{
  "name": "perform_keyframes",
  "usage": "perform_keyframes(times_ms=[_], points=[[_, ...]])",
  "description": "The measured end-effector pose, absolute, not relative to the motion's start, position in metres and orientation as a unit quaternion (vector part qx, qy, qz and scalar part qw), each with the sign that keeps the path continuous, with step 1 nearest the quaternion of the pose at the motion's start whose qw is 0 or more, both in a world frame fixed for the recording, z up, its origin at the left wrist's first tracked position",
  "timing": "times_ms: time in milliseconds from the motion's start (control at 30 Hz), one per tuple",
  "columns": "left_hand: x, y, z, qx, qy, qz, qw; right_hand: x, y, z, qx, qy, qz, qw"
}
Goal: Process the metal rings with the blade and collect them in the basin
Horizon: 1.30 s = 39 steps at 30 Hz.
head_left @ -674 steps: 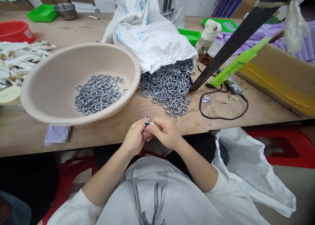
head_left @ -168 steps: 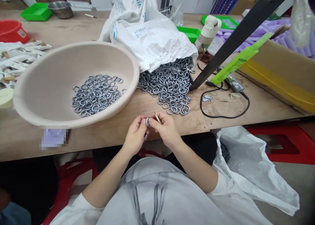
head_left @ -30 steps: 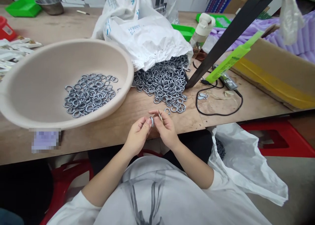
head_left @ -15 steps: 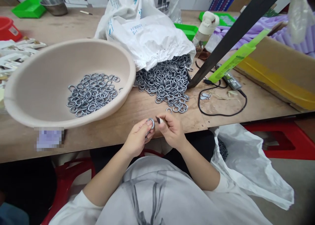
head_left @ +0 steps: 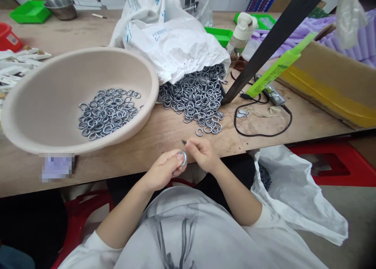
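In front of my body, my left hand (head_left: 165, 167) is closed on a grey ring (head_left: 184, 158), pinched between thumb and fingers so that its right side shows. Just to the right, my right hand (head_left: 205, 154) grips a small dark-tipped tool (head_left: 183, 142); most of it is hidden in the fingers, and I cannot make out its kind. The hands are close together above the table's front edge. Beyond them, a heap of grey rings (head_left: 199, 100) spills out of a white sack (head_left: 182, 45). More rings (head_left: 107, 114) lie in a large beige basin (head_left: 32, 104) at the left.
A dark slanted bar (head_left: 273, 45) rises right of the heap, beside a bright green strip (head_left: 276, 71). A corded device (head_left: 274, 94) and its black cable lie there. A cardboard box (head_left: 337, 73) stands at the right. An open white bag (head_left: 293, 182) hangs below the table edge.
My left hand and the ring have dropped slightly. My right hand has turned, so less of the tool shows and its dark tip points up and left. The view has shifted a little.
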State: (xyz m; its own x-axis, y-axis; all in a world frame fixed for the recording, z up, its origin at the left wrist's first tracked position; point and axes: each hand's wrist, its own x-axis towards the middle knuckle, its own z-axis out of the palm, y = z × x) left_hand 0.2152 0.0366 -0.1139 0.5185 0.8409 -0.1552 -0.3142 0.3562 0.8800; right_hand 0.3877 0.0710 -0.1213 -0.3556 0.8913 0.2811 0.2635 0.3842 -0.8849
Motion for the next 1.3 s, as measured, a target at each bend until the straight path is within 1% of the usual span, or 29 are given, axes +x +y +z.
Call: perform_keyframes(times_ms=[67,100,167,200,267,300,333,367,400,433,467,533,600,667,767,833,900,967,1000,1033,1100,1133,1167,1233,1300], points=[[0.213,0.033,-0.111,0.432,0.306,0.379,0.759,0.395,0.082,-0.130,-0.476,-0.686,0.351,0.425],[0.210,0.032,-0.107,0.432,0.318,0.392,0.747,0.400,0.087,-0.133,-0.521,-0.678,0.314,0.414],[0.203,0.030,-0.093,0.459,0.376,0.434,0.678,0.408,0.095,-0.136,-0.607,-0.683,0.218,0.342],[0.197,0.030,-0.084,0.489,0.415,0.459,0.614,0.410,0.097,-0.135,-0.640,-0.690,0.171,0.290],[0.182,0.035,-0.062,0.558,0.497,0.515,0.420,0.412,0.098,-0.134,-0.678,-0.700,0.104,0.200],[0.173,0.041,-0.050,0.577,0.535,0.540,0.297,0.411,0.099,-0.132,-0.686,-0.702,0.089,0.169],[0.164,0.048,-0.040,0.581,0.572,0.558,0.153,0.410,0.098,-0.131,-0.691,-0.703,0.081,0.149],[0.153,0.056,-0.031,0.600,0.615,0.510,0.036,0.409,0.098,-0.131,-0.694,-0.702,0.078,0.138],[0.144,0.065,-0.023,0.614,0.662,0.430,-0.009,0.408,0.098,-0.131,-0.695,-0.701,0.078,0.137],[0.135,0.072,-0.018,0.619,0.698,0.359,-0.024,0.407,0.098,-0.131,-0.694,-0.700,0.082,0.147],[0.127,0.079,-0.014,0.625,0.726,0.286,-0.002,0.407,0.097,-0.132,-0.689,-0.699,0.091,0.168],[0.118,0.086,-0.012,0.631,0.742,0.228,0.019,0.409,0.096,-0.133,-0.662,-0.698,0.127,0.243],[0.116,0.087,-0.015,0.635,0.732,0.248,-0.003,0.411,0.095,-0.133,-0.620,-0.689,0.175,0.332],[0.115,0.085,-0.018,0.627,0.731,0.268,-0.038,0.412,0.093,-0.132,-0.587,-0.671,0.220,0.397],[0.114,0.084,-0.021,0.623,0.748,0.220,-0.054,0.409,0.089,-0.128,-0.561,-0.636,0.290,0.443],[0.117,0.083,-0.024,0.647,0.731,0.204,-0.070,0.404,0.084,-0.125,-0.536,-0.595,0.364,0.476],[0.129,0.079,-0.033,0.675,0.678,0.264,-0.126,0.395,0.077,-0.121,-0.497,-0.535,0.456,0.508],[0.151,0.069,-0.049,0.699,0.584,0.376,-0.169,0.382,0.069,-0.119,-0.455,-0.473,0.536,0.531],[0.166,0.063,-0.059,0.720,0.534,0.423,-0.131,0.375,0.065,-0.118,-0.438,-0.449,0.563,0.538],[0.181,0.056,-0.071,0.750,0.493,0.436,-0.054,0.368,0.060,-0.117,-0.425,-0.432,0.581,0.544],[0.208,0.042,-0.092,0.745,0.496,0.427,0.134,0.355,0.050,-0.118,-0.409,-0.419,0.589,0.556],[0.218,0.037,-0.101,0.715,0.502,0.430,0.228,0.350,0.046,-0.119,-0.409,-0.424,0.579,0.564],[0.225,0.033,-0.108,0.676,0.510,0.440,0.299,0.346,0.041,-0.121,-0.412,-0.437,0.558,0.572],[0.231,0.029,-0.114,0.604,0.512,0.473,0.386,0.343,0.035,-0.125,-0.425,-0.477,0.499,0.586],[0.227,0.031,-0.114,0.566,0.503,0.494,0.427,0.346,0.034,-0.126,-0.432,-0.507,0.463,0.585]])
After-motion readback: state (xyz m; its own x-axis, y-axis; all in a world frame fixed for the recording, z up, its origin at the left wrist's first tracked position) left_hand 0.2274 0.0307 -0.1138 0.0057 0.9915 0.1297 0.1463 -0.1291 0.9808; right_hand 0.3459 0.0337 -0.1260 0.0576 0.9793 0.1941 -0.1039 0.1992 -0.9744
